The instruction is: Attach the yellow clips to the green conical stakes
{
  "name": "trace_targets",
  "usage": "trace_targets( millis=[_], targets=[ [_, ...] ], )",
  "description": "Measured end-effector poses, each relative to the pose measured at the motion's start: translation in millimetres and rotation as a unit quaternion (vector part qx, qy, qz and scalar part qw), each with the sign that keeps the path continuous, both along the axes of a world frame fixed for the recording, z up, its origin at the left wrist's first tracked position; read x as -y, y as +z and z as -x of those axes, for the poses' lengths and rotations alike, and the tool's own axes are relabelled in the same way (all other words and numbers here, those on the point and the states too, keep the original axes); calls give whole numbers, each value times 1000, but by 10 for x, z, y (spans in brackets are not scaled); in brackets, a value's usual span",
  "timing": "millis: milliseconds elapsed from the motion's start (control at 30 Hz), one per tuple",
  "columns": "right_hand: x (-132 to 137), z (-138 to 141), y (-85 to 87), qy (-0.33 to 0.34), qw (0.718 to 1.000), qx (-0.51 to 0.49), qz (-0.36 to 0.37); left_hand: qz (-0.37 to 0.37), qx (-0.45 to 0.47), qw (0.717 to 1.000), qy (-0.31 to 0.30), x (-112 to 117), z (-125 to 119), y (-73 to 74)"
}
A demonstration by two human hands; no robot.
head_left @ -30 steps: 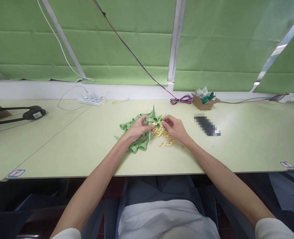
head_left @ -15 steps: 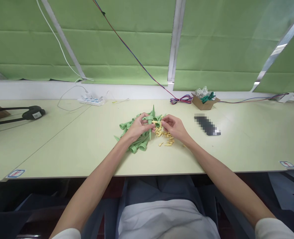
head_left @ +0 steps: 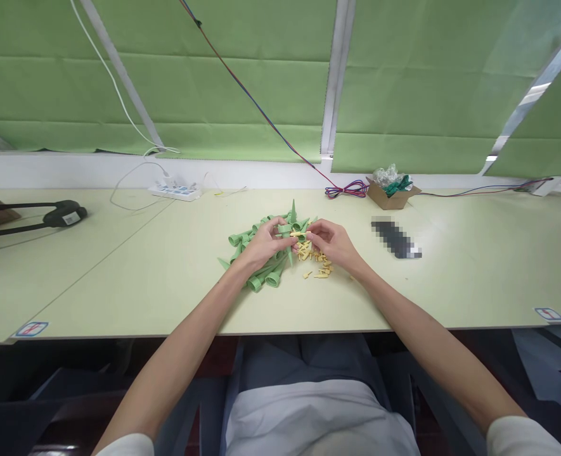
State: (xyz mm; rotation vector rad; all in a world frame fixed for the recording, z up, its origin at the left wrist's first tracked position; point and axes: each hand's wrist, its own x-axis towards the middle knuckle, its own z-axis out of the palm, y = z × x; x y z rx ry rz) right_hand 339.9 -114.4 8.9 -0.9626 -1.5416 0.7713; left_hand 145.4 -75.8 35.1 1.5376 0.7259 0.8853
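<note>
My left hand [head_left: 262,246] is closed around a pointed green plastic spike [head_left: 284,229], whose tapered end [head_left: 290,256] points down toward me. Between the fingertips of my right hand [head_left: 336,245] is one end of a small pale-yellow plastic peg [head_left: 300,234]. The peg lies crosswise against the side of the green spike, near the left thumb; whether it sits inside a hole is too small to tell. Under and around my left hand lies a heap of green cone-shaped spikes [head_left: 257,283]. Loose yellow pegs [head_left: 324,272] are scattered below my right hand.
A small cardboard box [head_left: 388,200] with clear plastic and green material stands at the back, beside coiled red-blue wire [head_left: 349,190]. A pixelated dark object [head_left: 395,238] lies to the right. A power strip [head_left: 175,190] and a black strapped item [head_left: 65,214] are on the left.
The green spike has turned slightly in my left hand, its lower tip shifting right. The yellow peg now shows more fully across it. Both hands stay in nearly the same place.
</note>
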Motion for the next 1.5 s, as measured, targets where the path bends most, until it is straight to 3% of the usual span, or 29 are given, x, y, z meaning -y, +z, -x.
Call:
trace_targets(
  millis=[567,1267,1500],
  targets=[
    [17,15,-3,40,999,5,0,-22,-16,999,-34,39,1,22],
    [82,42,43,26,999,37,2,-23,-11,998,-54,23,0,-21],
    [92,46,48,11,999,48,1,-37,-23,998,-46,68,-5,44]
  ],
)
